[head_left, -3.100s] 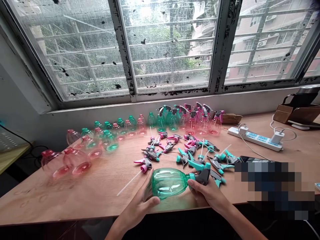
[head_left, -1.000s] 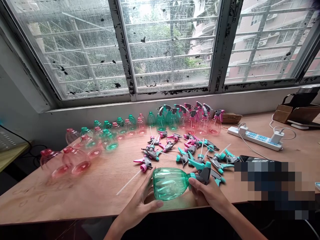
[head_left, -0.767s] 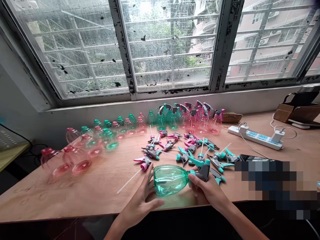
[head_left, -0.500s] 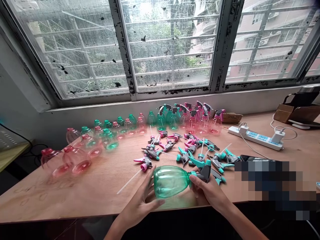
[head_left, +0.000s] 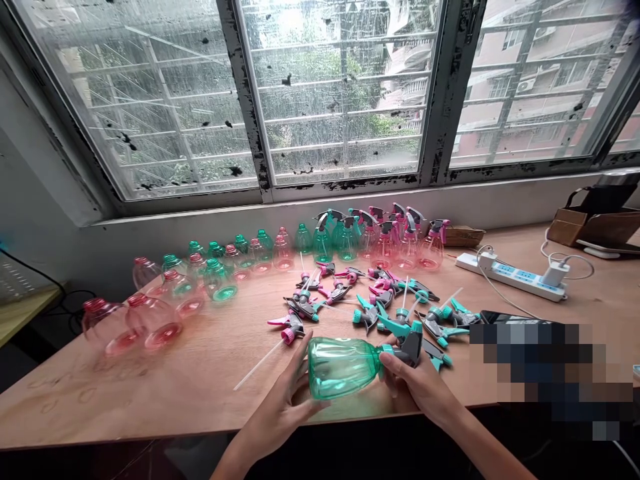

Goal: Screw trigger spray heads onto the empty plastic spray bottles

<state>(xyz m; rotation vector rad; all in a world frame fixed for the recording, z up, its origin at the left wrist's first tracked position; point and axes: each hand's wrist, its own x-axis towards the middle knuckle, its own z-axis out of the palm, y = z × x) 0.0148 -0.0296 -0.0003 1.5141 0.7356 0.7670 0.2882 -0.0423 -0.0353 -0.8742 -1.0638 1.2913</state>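
Note:
A clear green spray bottle (head_left: 343, 368) lies sideways in the air above the table's front edge, its base to the left. My left hand (head_left: 286, 393) cups the base end, with the thumb below and the fingers partly hidden behind. A grey and teal trigger sprayer (head_left: 411, 343) sits at the bottle's neck. My right hand (head_left: 413, 377) is closed around its teal collar, thumb and fingers pinching it. Just beyond both hands lies a loose pile of pink and teal trigger sprayers, one of them a pink sprayer (head_left: 290, 330) with its tube pointing toward me.
Open pink bottles (head_left: 154, 320) and green bottles (head_left: 220, 280) stand at the left and back. Several bottles with sprayers fitted (head_left: 385, 243) stand by the wall. A white power strip (head_left: 513, 275), cables and a cardboard box (head_left: 593, 227) are on the right, near a partly blurred dark device (head_left: 515, 317).
The green bottle's base end has dipped slightly. Both hands keep nearly the same place and hold; the things on the table have not moved.

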